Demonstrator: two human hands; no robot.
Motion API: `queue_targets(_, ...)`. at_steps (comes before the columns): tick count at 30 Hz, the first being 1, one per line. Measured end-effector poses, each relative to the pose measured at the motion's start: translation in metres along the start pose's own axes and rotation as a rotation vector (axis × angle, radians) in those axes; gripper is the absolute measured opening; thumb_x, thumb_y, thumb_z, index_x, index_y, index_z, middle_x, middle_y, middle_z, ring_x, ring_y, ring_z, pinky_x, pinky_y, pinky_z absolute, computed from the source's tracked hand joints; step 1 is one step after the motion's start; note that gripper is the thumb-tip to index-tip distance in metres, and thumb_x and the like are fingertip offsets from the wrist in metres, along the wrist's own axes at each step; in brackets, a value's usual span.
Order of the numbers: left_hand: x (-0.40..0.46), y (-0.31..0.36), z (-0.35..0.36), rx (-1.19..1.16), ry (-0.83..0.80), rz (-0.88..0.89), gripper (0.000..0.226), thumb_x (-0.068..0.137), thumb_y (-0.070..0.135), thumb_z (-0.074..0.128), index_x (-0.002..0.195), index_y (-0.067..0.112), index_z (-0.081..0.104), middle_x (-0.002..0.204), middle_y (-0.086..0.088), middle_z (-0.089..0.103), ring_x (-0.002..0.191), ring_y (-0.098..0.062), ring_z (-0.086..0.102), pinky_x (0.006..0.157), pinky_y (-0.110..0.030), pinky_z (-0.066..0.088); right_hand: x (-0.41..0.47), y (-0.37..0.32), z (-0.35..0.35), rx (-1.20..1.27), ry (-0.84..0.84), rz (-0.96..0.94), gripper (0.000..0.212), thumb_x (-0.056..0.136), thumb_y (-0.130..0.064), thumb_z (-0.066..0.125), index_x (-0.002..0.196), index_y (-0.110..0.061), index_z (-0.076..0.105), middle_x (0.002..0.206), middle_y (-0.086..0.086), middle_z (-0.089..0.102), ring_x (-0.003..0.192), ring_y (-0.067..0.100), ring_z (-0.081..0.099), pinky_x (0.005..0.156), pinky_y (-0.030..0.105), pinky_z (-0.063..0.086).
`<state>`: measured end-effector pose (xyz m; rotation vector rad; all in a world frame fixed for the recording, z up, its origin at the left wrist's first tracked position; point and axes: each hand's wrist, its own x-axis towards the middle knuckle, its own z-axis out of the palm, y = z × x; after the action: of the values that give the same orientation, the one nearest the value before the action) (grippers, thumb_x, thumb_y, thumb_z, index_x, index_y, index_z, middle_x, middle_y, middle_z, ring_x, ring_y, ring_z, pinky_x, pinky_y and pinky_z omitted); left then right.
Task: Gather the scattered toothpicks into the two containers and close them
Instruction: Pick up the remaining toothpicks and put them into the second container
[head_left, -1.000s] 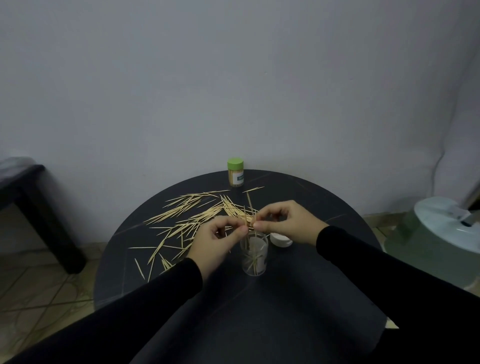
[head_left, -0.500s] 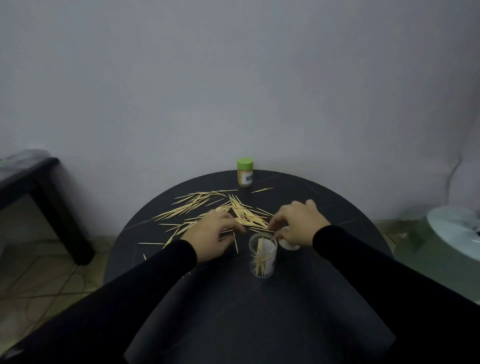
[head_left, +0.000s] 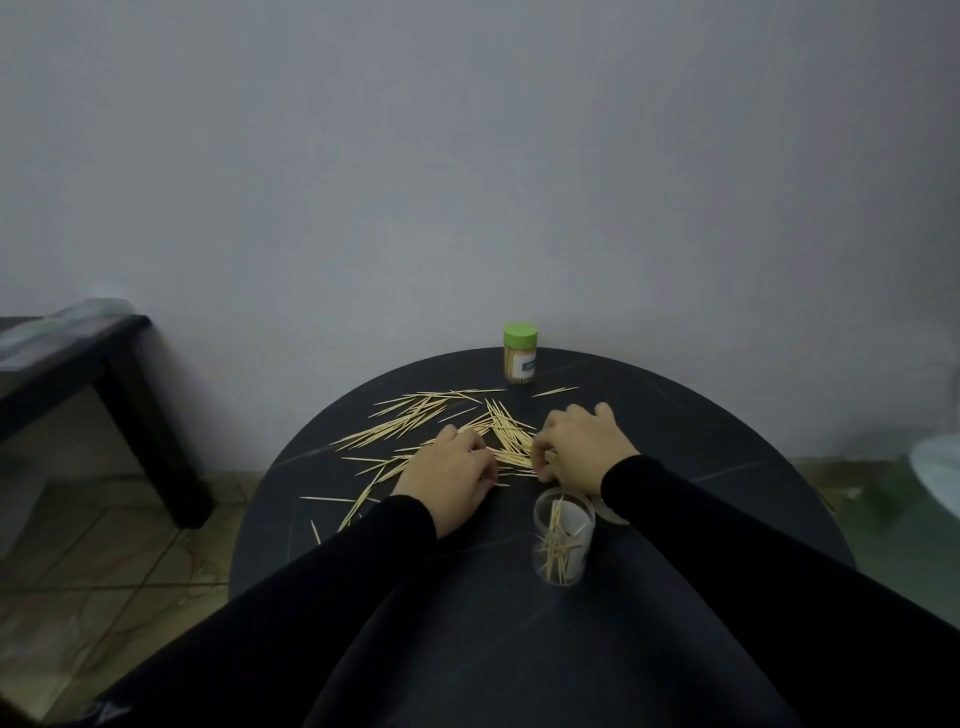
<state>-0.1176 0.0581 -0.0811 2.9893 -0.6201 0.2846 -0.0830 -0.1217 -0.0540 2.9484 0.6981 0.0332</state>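
Head view: my left hand (head_left: 451, 475) and right hand (head_left: 582, 449) are both down on the scattered toothpicks (head_left: 441, 423) on the round table (head_left: 701, 441), fingers curled into the pile; whether either has pinched any I cannot tell. Step: gathering. The open clear container (head_left: 562, 540) stands nearby, partly filled; the green-lidded container (head_left: 519, 353) sits closed at the far edge. Next: bunch a cluster, align, drop it in.

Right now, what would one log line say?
both hands on scattered toothpicks | clear container open, partly filled | green-lidded container closed
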Motion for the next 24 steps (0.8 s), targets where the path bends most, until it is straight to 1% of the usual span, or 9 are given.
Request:
queue_targets(3, 0.008, 0.003, 0.003, -0.014, 0.008, -0.060, 0.034, 0.096, 0.032, 0.050, 0.129, 0.027, 0.049, 0.133, 0.005, 0.047, 0.118, -0.016, 0.041, 0.095, -0.030, 0.041, 0.006, 0.003, 0.006, 0.012, 0.009, 0.026, 0.036, 0.090, -0.040, 0.059, 0.126, -0.036, 0.053, 0.133, -0.005, 0.051, 0.124, 0.020, 0.041, 0.103, 0.046, 0.025)
queue_targets(4, 0.011, 0.004, 0.004, -0.013, -0.005, -0.067, 0.038, 0.096, 0.032, 0.050, 0.134, 0.028, 0.046, 0.136, 0.005, 0.047, 0.120, -0.017, 0.041, 0.096, -0.032, 0.042, 0.007, 0.004, 0.008, 0.010, 0.007, 0.031, 0.040, 0.091, -0.041, 0.058, 0.131, -0.037, 0.050, 0.136, -0.005, 0.050, 0.125, 0.020, 0.040, 0.104, 0.047, 0.025)
queue_targets(6, 0.017, 0.003, 0.004, -0.005, -0.045, -0.075, 0.041, 0.098, 0.031, 0.047, 0.139, 0.028, 0.041, 0.139, 0.005, 0.047, 0.120, -0.019, 0.041, 0.096, -0.035, 0.043, 0.008, 0.006, 0.011, 0.014, 0.006, 0.041, 0.042, 0.093, -0.042, 0.055, 0.134, -0.037, 0.048, 0.136, -0.006, 0.052, 0.125, 0.019, 0.041, 0.104, 0.046, 0.025)
queue_targets(9, 0.023, 0.002, 0.006, 0.040, -0.088, -0.078, 0.038, 0.101, 0.031, 0.041, 0.138, 0.028, 0.044, 0.136, 0.004, 0.050, 0.117, -0.020, 0.043, 0.093, -0.038, 0.045, 0.006, 0.006, 0.014, 0.026, 0.045, 0.043, 0.037, 0.094, -0.041, 0.054, 0.131, -0.036, 0.053, 0.129, -0.006, 0.058, 0.120, 0.019, 0.043, 0.101, 0.044, 0.025)
queue_targets(12, 0.026, 0.004, 0.006, 0.072, -0.071, -0.092, 0.034, 0.100, 0.030, 0.042, 0.134, 0.028, 0.050, 0.127, 0.002, 0.054, 0.114, -0.020, 0.044, 0.089, -0.036, 0.045, 0.004, 0.006, 0.014, 0.018, 0.071, 0.063, 0.031, 0.096, -0.038, 0.052, 0.127, -0.035, 0.058, 0.123, -0.006, 0.061, 0.115, 0.019, 0.045, 0.099, 0.043, 0.025)
queue_targets(15, 0.027, 0.007, 0.006, 0.121, -0.057, -0.086, 0.031, 0.100, 0.030, 0.043, 0.128, 0.025, 0.056, 0.122, 0.002, 0.054, 0.111, -0.020, 0.044, 0.088, -0.035, 0.046, 0.003, 0.008, 0.015, -0.007, 0.061, 0.081, 0.028, 0.098, -0.035, 0.050, 0.123, -0.035, 0.061, 0.119, -0.006, 0.062, 0.113, 0.019, 0.046, 0.100, 0.044, 0.024)
queue_targets(20, 0.026, 0.008, 0.004, 0.119, -0.020, -0.093, 0.027, 0.099, 0.033, 0.046, 0.121, 0.025, 0.059, 0.117, 0.002, 0.057, 0.109, -0.019, 0.047, 0.085, -0.034, 0.045, 0.003, 0.009, 0.013, -0.038, 0.062, 0.122, 0.026, 0.098, -0.035, 0.050, 0.120, -0.035, 0.063, 0.116, -0.005, 0.064, 0.113, 0.019, 0.048, 0.101, 0.045, 0.025)
queue_targets(24, 0.025, 0.005, 0.003, 0.095, -0.006, -0.122, 0.029, 0.099, 0.036, 0.044, 0.119, 0.025, 0.060, 0.116, 0.002, 0.058, 0.107, -0.018, 0.047, 0.084, -0.032, 0.045, 0.002, 0.010, 0.012, -0.044, 0.067, 0.136, 0.025, 0.098, -0.035, 0.051, 0.119, -0.035, 0.064, 0.114, -0.006, 0.064, 0.112, 0.019, 0.049, 0.101, 0.045, 0.025)
